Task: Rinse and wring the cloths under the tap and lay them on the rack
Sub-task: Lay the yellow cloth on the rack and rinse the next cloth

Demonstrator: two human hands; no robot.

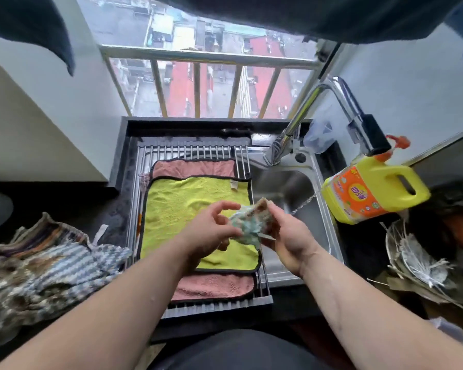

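Cloth between left grip, right grip

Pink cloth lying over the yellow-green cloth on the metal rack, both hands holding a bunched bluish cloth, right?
Reversed: the head view shows the yellow-green cloth over the pink cloth on the metal rack. Left hand and right hand do hold the bunched bluish cloth.

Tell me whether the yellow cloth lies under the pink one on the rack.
No: on the rack the yellow cloth lies on top of the pink cloth, which shows beyond both ends.
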